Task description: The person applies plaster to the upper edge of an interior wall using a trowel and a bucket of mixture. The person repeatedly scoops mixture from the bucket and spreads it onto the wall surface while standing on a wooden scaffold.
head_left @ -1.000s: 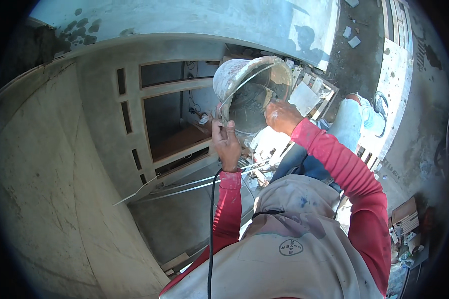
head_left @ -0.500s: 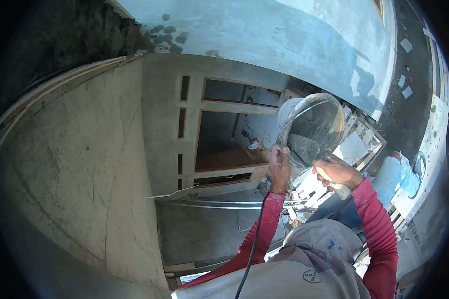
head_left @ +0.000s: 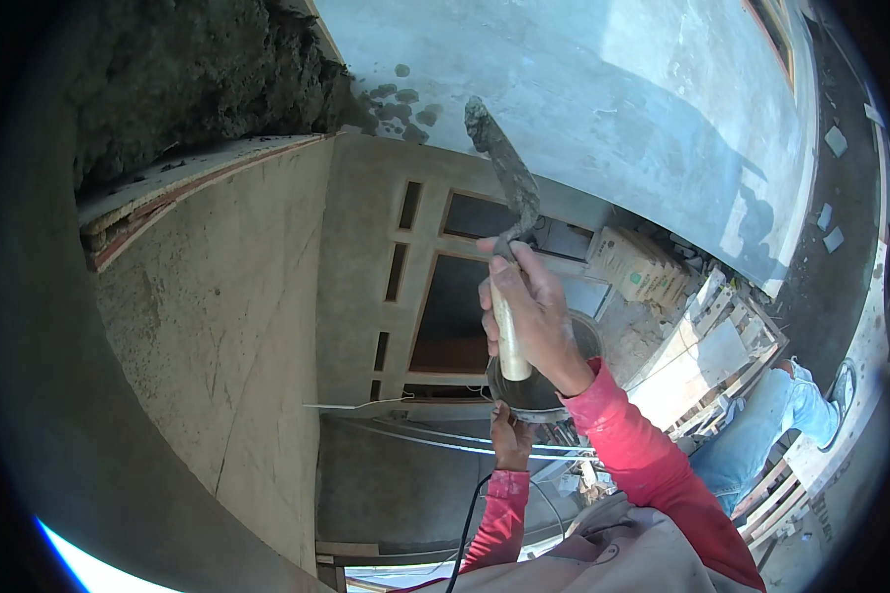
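Observation:
My right hand [head_left: 529, 311] is closed round the pale handle of a trowel, raised above the bucket. The trowel's blade [head_left: 514, 178] points up and away, caked with grey mortar. Below it, my left hand [head_left: 509, 435] grips the near rim of a stained bucket [head_left: 554, 390], partly hidden by my right hand. At the upper left is a rough, dark band of wet mortar [head_left: 188, 79] along a ledge with a board edge [head_left: 208, 173].
A pale blue wall [head_left: 603, 79] spans the top. Below are an opening with wooden frames [head_left: 405, 277], stacked boxes [head_left: 633, 262], rods and pallets with debris [head_left: 722, 346]. A denim-clad leg [head_left: 761, 425] and sandaled foot rest by a white plank [head_left: 816, 465] at right.
My right hand has come up out of the bucket with the trowel, its blade now loaded and raised. The bucket has dropped lower, and the view has swung left toward the mortar ledge.

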Action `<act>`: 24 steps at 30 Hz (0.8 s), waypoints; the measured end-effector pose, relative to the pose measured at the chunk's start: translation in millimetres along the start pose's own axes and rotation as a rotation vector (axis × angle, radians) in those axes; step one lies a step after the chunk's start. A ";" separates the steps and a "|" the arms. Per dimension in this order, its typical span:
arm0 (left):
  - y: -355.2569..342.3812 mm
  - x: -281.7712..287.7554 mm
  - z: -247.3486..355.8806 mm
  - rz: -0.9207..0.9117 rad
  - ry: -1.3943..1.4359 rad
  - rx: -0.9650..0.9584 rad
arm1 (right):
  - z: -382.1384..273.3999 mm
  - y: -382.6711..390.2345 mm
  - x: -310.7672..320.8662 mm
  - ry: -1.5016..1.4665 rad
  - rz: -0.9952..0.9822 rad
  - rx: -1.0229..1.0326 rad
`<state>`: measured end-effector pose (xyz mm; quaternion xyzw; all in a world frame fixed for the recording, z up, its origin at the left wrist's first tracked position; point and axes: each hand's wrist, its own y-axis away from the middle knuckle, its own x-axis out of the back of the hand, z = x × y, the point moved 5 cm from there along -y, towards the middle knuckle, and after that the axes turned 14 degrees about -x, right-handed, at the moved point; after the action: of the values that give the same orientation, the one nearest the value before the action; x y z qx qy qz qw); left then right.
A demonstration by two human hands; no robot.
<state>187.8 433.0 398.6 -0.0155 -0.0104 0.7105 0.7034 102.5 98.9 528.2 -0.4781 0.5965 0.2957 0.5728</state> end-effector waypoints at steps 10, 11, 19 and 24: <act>40.7 62.6 -3.4 0.114 -0.180 -0.073 | -53.4 -64.5 -107.2 -0.329 -0.133 0.165; 36.8 54.2 -4.9 0.125 -0.154 -0.073 | -71.1 -46.2 -102.2 -0.383 -0.345 0.230; -15.4 -7.1 -28.1 -0.022 -0.052 -0.283 | -39.3 66.4 113.3 0.120 0.370 -0.043; -4.6 -134.2 4.1 -0.093 -0.055 -0.408 | -14.1 188.2 194.9 0.841 0.415 -0.803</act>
<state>193.6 298.8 403.8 -0.1379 -0.1740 0.6605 0.7173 -52.2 110.3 305.6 -0.6060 0.6940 0.3887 -0.0054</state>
